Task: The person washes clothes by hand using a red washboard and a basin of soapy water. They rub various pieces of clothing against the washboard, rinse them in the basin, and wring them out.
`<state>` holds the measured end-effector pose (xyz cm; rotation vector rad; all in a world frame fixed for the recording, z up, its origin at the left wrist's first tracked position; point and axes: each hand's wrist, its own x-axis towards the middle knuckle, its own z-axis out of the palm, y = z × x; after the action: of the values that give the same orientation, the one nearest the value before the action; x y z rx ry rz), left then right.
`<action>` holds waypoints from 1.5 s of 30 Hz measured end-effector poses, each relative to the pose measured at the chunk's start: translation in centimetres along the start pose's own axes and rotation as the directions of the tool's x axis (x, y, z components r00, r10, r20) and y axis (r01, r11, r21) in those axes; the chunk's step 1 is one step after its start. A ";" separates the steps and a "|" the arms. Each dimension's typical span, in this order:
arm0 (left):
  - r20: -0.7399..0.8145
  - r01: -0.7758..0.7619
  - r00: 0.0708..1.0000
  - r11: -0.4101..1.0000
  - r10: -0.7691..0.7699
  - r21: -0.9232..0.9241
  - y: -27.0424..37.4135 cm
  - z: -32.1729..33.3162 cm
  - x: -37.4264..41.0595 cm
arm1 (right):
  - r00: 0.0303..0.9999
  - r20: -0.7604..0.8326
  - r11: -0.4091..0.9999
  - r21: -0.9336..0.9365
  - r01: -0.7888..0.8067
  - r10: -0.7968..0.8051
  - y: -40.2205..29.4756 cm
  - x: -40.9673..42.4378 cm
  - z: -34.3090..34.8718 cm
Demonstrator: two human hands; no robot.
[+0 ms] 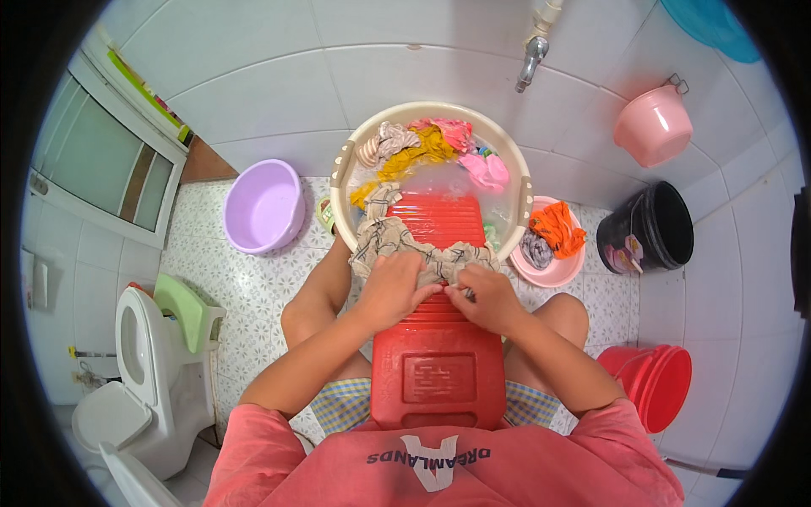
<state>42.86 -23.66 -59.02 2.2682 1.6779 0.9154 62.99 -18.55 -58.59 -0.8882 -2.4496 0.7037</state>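
A red plastic washboard [437, 374] leans from my lap into a large cream basin [431, 108] of cloudy water. Across its ridges lies a wet beige cloth with dark stripes [393, 237], part of it hanging into the basin. My left hand [396, 285] grips the cloth's near edge, and my right hand [485, 295] holds it close beside, thumbs nearly touching. In the basin's far part are a mustard cloth [421, 152], a coral-pink cloth [450, 133], a pale crumpled cloth [394, 141] and a bright pink cloth [486, 171].
A purple basin [264, 206] stands left of the cream one. At right are a pink basin [561, 272] holding orange and grey cloths, a black bucket [659, 225] and red buckets [659, 386]. A tap [532, 63] juts from the wall; a toilet [158, 380] is left.
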 end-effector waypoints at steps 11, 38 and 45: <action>-0.023 0.313 0.948 0.914 -0.318 0.257 -5.9 7.2 7.1 | 0.939 -0.137 0.837 -0.426 -0.343 0.315 9.2 12.1 6.1; 0.239 0.059 0.963 0.960 -0.128 0.275 -2.5 2.8 1.5 | 0.980 0.020 0.938 -0.296 -0.182 0.197 1.5 3.9 4.2; 0.241 0.092 0.959 0.969 -0.149 0.230 -2.7 3.3 1.9 | 0.975 -0.016 0.911 -0.353 -0.212 0.221 1.9 4.7 4.3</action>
<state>42.88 -20.24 -62.25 2.2655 1.8479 0.4064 58.18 -15.40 -61.93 -1.3113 -2.5690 0.3454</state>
